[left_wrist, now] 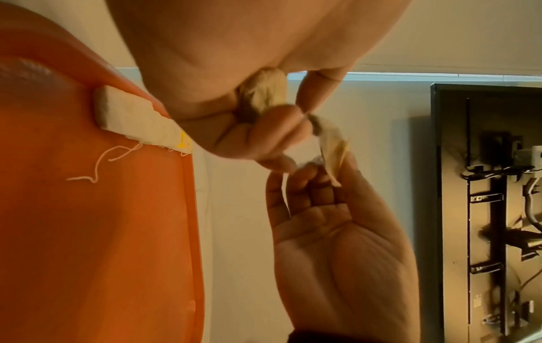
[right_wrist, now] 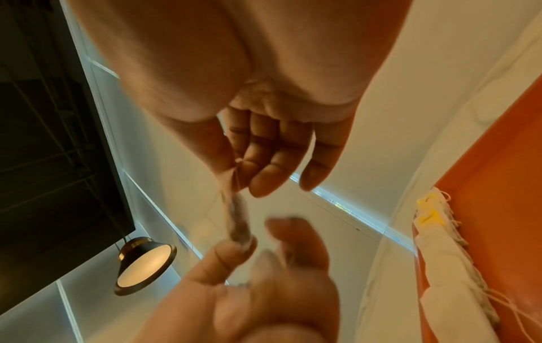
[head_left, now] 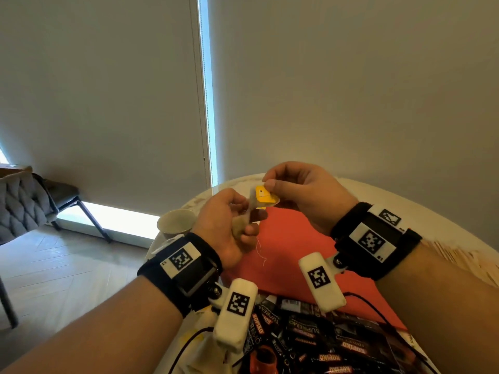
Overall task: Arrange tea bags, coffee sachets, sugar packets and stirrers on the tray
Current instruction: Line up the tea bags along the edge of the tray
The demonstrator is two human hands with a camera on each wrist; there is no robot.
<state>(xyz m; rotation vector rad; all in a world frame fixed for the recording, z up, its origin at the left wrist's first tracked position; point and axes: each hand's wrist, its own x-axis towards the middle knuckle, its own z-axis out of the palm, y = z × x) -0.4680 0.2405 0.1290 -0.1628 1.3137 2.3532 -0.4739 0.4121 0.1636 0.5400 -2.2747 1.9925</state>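
We've got grey blinds (head_left: 351,90) behind a pale round table (head_left: 421,211), with the orange tray (head_left: 291,255) as our landmark. Just nearer than the tray, black sachets (head_left: 310,336) read "KOPIKO" and "SUPREMO". A cup (head_left: 175,221) sits left of the tray. Above its far edge, our left hand (head_left: 229,228) grips bunched tea bags (head_left: 239,225) while our right hand (head_left: 302,190) pinches a yellow tag (head_left: 263,194), print too blurry to read, probably. More tea bags (left_wrist: 138,118) lie on the tray.

Open floor of the orange tray (head_left: 291,247) lay between the tea bags (left_wrist: 138,120) along its far edge and the coffee sachets (head_left: 318,344) heaped near; a cup (head_left: 175,221) stood left.
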